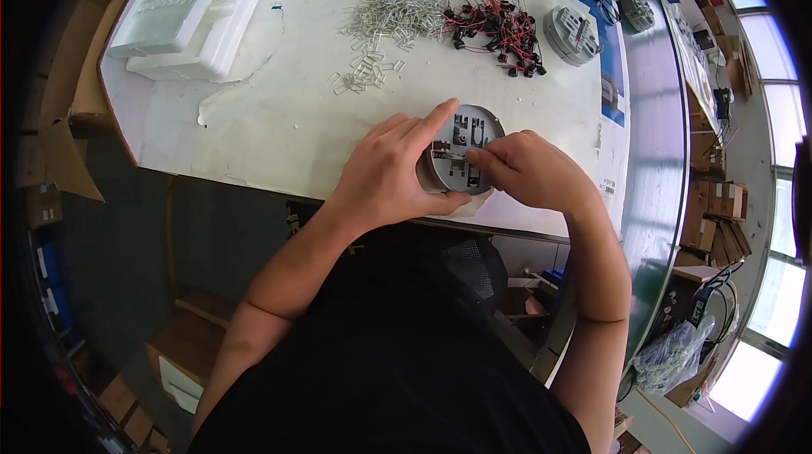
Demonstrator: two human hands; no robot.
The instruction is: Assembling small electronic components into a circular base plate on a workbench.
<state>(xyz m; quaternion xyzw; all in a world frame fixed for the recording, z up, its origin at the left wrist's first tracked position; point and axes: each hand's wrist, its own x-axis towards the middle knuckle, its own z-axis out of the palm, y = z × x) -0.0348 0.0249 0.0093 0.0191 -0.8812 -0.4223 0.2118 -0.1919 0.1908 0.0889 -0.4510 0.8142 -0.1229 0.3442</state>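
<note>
While hands (385, 168) touch a round housing (445, 175), parts (461, 130) inside

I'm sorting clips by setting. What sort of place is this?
Probably an assembly workshop: heaps of bent metal pieces and black parts with red wires lie on a long white worktable.

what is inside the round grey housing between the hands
Inside the round grey housing, dark slots and small fittings show; the right hand hides part of its right side.
</note>
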